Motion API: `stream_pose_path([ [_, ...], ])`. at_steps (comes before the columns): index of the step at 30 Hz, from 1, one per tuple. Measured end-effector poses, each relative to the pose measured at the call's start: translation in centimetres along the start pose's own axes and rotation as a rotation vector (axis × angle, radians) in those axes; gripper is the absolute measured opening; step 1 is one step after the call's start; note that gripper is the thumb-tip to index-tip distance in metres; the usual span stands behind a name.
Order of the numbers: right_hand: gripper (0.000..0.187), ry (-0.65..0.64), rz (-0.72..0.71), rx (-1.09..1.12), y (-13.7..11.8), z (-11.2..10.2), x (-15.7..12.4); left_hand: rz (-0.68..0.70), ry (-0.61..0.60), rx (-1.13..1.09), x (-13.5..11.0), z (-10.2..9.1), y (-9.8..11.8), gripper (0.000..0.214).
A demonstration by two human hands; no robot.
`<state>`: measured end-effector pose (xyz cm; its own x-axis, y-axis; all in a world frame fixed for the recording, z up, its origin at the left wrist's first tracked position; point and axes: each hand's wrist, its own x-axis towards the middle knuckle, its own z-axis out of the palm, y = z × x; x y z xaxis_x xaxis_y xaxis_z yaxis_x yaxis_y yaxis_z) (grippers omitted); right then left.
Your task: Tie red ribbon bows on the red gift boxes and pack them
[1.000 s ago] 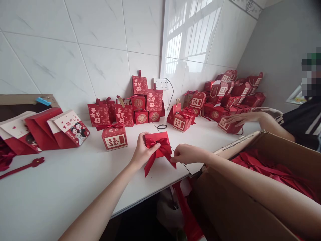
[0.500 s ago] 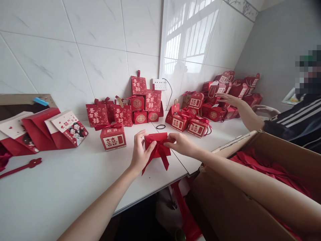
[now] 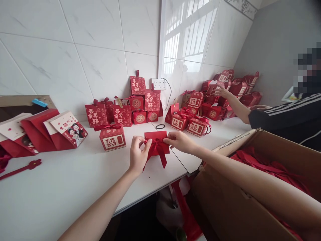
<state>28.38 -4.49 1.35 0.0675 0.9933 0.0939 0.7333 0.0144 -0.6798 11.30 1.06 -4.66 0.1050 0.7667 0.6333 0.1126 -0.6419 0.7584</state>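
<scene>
A small red gift box (image 3: 155, 136) with a red ribbon bow (image 3: 157, 151) stands on the white table (image 3: 50, 187) in front of me. My left hand (image 3: 138, 154) pinches the bow's left loop, fingers closed on the ribbon. My right hand (image 3: 179, 141) pinches the bow's right side at the box top. Ribbon tails hang down the box's front. Just left of it sits a finished red box with a white label (image 3: 112, 138).
Red gift boxes are stacked against the tiled wall (image 3: 140, 100) and in the right corner (image 3: 225, 90), where another person's hand (image 3: 222, 92) reaches. Flat red paper bags (image 3: 45, 130) lie at left. An open cardboard carton (image 3: 250, 187) of red ribbons stands at right. A black hair tie (image 3: 160, 126) lies behind the box.
My right hand came up from the ribbon tail to the bow. The other person's arm swung from the table up to the corner pile, leaving a labelled box beside another.
</scene>
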Motion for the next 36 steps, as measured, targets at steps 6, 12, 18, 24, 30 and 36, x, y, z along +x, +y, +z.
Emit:
stream_pose_path([
  [6,0.027,0.047,0.029,-0.001,0.02,-0.16,0.13,-0.151,-0.015,-0.076,-0.07,0.15,0.01,0.027],
  [12,0.027,0.055,0.07,-0.056,-0.42,-0.42,-0.16,-0.084,-0.007,-0.029,0.0,0.14,-0.34,0.026],
  [18,0.027,0.068,0.056,-0.091,-0.32,-0.57,-0.36,-0.049,-0.014,0.004,0.01,0.0,-0.42,0.025],
  [24,0.027,0.066,0.088,-0.049,-0.47,-0.54,-0.52,-0.045,-0.02,0.001,0.25,-0.13,-0.5,0.025],
  [30,0.026,0.076,0.106,-0.116,-0.33,-0.68,-0.51,-0.074,-0.083,-0.063,0.45,-0.27,-0.75,0.025],
  [36,0.018,0.11,0.089,-0.134,0.25,-0.41,-0.13,-0.15,-0.174,-0.089,0.65,-0.51,-0.58,0.024],
])
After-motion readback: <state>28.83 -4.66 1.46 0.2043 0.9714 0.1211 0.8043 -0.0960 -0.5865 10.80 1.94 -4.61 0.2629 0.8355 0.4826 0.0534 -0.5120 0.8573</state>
